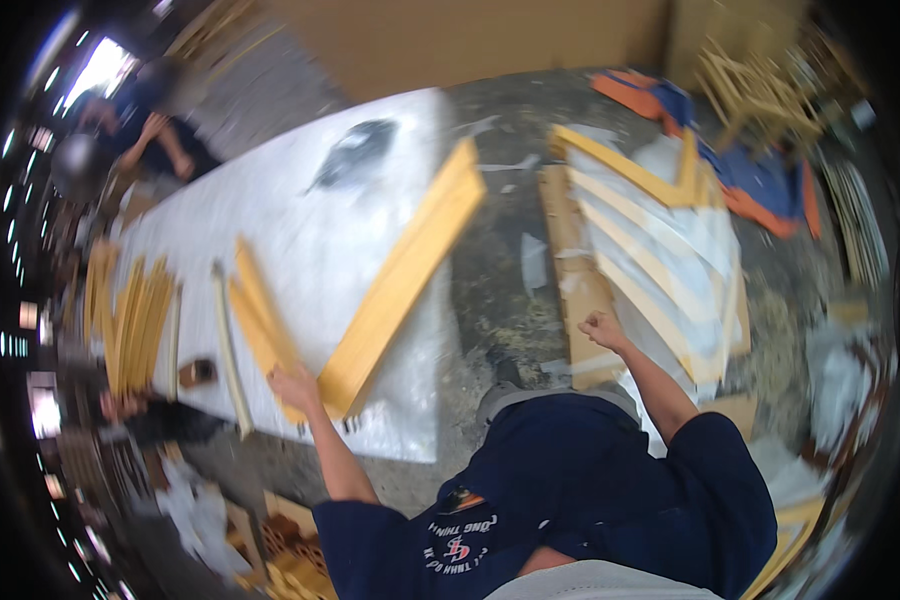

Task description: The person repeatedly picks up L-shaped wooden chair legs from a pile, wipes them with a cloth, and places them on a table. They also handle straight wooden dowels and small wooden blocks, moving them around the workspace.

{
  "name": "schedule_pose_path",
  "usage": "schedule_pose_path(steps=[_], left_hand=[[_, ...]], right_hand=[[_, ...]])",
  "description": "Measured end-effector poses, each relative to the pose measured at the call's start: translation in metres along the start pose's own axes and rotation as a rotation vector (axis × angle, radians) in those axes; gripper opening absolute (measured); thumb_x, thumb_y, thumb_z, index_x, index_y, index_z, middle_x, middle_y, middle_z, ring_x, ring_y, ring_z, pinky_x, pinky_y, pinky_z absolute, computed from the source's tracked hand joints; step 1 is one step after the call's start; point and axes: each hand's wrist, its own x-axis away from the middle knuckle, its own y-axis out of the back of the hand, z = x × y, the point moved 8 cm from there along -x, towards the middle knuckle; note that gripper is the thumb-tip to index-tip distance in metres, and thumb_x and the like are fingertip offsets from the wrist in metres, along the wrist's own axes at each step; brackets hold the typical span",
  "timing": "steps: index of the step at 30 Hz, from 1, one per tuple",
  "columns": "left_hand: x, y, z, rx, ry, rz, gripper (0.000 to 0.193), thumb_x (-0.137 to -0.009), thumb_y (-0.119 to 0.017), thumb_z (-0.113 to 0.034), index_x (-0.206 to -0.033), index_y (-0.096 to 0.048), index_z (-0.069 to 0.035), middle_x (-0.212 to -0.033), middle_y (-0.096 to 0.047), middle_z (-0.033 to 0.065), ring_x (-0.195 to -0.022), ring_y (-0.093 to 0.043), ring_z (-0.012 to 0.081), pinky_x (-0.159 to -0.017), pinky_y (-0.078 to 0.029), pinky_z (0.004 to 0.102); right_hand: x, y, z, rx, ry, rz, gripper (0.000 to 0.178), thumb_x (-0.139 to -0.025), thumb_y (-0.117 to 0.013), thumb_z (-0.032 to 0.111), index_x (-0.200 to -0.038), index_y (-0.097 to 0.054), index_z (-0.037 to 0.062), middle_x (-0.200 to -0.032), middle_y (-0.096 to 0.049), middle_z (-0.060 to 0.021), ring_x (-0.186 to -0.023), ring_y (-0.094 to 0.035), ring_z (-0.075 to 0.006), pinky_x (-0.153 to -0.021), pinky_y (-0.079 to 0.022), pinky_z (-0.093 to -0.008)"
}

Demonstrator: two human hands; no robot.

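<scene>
1. left hand sits at the near end of a long yellow wooden board. fingers look closed on that end, but motion blur means i cannot tell how firmly it is clamped.
2. from the grip, the board runs up and to the right across the white table sheet, its far end just past the sheet's right edge, over the concrete floor.
3. just left of the grip: shorter yellow wooden strips lying on the sheet, angled the other way, their near ends next to the hand. contact with the hand unclear.
4. further left of the grip: a pale narrow slat, then a bundle of yellow strips lying roughly parallel near the sheet's left edge.
5. far beyond the grip, on the sheet: a dark smudge.
6. right hand is curled into a fist, well apart from the board, holding nothing visible.
7. just beyond the right hand: a stack of yellow frame pieces wrapped in clear plastic film, resting on cardboard on the floor.
8. another person in dark clothes sits at the far left corner of the table, well apart from both hands.
9. orange and blue fabric lies on the floor behind the wrapped stack.
</scene>
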Motion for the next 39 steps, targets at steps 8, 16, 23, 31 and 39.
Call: schedule_pose_path(steps=[8,16,23,31,39], left_hand=[[0.258,0.032,-0.421,0.631,-0.639,0.458,0.042,-0.079,-0.069,-0.012,-0.117,-0.06,0.002,-0.13,-0.053,0.0247,-0.121,-0.05,0.0435,-0.105,-0.039,0.047],[0.415,-0.059,-0.527,0.31,-0.891,1.343,0.046,-0.081,-0.071,-0.03,-0.116,-0.066,-0.001,-0.124,-0.06,0.0218,-0.12,-0.055,0.0373,-0.1,-0.045,0.0427],[0.401,-0.191,-0.607,0.033,-0.786,1.509,0.058,-0.081,-0.07,-0.041,-0.124,-0.063,-0.004,-0.133,-0.055,0.0227,-0.118,-0.057,0.0373,-0.099,-0.047,0.043],[0.398,-0.405,-0.63,-0.484,-0.791,1.645,0.084,-0.079,-0.071,-0.048,-0.149,-0.036,-0.018,-0.156,-0.021,0.0195,-0.138,-0.035,0.0418,-0.105,-0.039,0.057],[0.362,-0.472,-0.626,-0.475,-0.772,1.534,0.08,-0.082,-0.068,-0.047,-0.15,-0.03,-0.027,-0.146,-0.03,0.0211,-0.132,-0.037,0.0429,-0.1,-0.035,0.0637]], right_hand=[[0.181,0.135,-0.307,-0.374,-0.722,-0.357,0.031,-0.083,-0.069,0.028,-0.093,-0.061,-0.0003,-0.069,-0.064,-0.011,-0.062,-0.065,-0.0188,-0.049,-0.051,-0.0332],[0.182,0.152,-0.384,-0.687,-0.792,-0.362,0.039,-0.081,-0.073,0.032,-0.102,-0.061,0.0012,-0.088,-0.066,-0.011,-0.068,-0.064,-0.0189,-0.053,-0.053,-0.0328],[-0.002,0.205,-0.338,-0.288,-0.517,-0.265,0.063,-0.073,-0.077,0.046,-0.116,-0.058,0.0042,-0.099,-0.069,-0.0159,-0.093,-0.067,-0.0315,-0.082,-0.053,-0.0406],[-0.395,0.26,-0.329,0.244,-0.349,-0.094,0.096,-0.072,-0.077,0.054,-0.148,-0.035,0.0136,-0.15,-0.036,-0.0238,-0.135,-0.041,-0.0405,-0.107,-0.037,-0.0562],[-0.685,0.303,-0.284,0.899,-0.238,-0.366,0.074,-0.076,-0.073,0.015,-0.143,-0.04,0.0092,-0.146,-0.04,-0.0187,-0.133,-0.042,-0.0327,-0.107,-0.035,-0.0571]])
